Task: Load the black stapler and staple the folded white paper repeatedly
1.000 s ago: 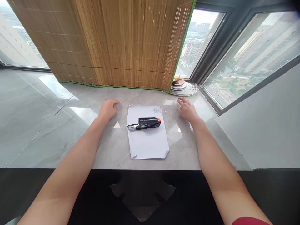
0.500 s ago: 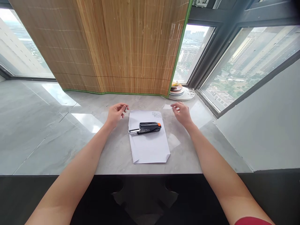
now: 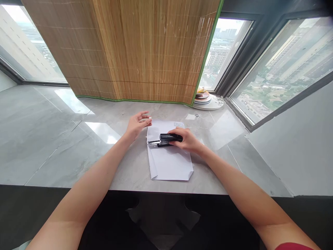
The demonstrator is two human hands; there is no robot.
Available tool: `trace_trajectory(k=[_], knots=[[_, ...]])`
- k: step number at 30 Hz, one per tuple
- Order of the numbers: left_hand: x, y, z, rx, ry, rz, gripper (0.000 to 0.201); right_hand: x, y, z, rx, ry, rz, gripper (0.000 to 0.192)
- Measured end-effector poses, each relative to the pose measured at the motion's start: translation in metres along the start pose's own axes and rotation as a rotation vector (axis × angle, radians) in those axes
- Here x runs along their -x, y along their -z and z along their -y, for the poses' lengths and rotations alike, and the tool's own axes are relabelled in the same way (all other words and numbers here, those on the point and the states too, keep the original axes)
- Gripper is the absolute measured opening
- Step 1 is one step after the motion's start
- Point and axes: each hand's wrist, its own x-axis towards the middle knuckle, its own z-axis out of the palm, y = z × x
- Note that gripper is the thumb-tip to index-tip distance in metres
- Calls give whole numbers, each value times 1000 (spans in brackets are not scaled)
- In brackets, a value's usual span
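Grey marble worktop [image 3: 65, 146] fills the middle of the frame, with a bamboo blind [image 3: 145, 52] hanging behind it at top centre and windows at upper left and upper right. White paper sheet [image 3: 169, 158] lies flat at frame centre, lower right corner folded over, small print at its top right corner. Black stapler [image 3: 166, 138] lies on the upper part of the sheet, long axis left to right, metal nose pointing left.

Right hand [image 3: 188, 140] is on the stapler's right end, fingers [image 3: 173, 133] curled over the top of the body and clamped on it; the stapler rests on the paper, not lifted. The hand covers that end of the stapler.

Left hand [image 3: 137, 123] hovers just left of the sheet's upper left corner, near the stapler's nose but apart from it. Its fingers are loosely bent and apart, holding nothing; can't tell if the fingertips touch the paper edge.

Stack of plates [image 3: 204, 98] sits at the back right of the worktop, by the blind's green edge, well apart from both hands.
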Motion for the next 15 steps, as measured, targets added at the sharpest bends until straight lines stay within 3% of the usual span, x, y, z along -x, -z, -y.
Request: trace_trajectory(k=[6,11,15], knots=[[6,-8,-5,-39,-74,87,43,1,7,-11,79,-73,-155,28],[14,-15,-11,-130,-130,186,27,0,4,-20,109,-135,-157,30],[18,-20,-12,-196,-135,223,29,0,3,-20,113,-111,-158,31]])
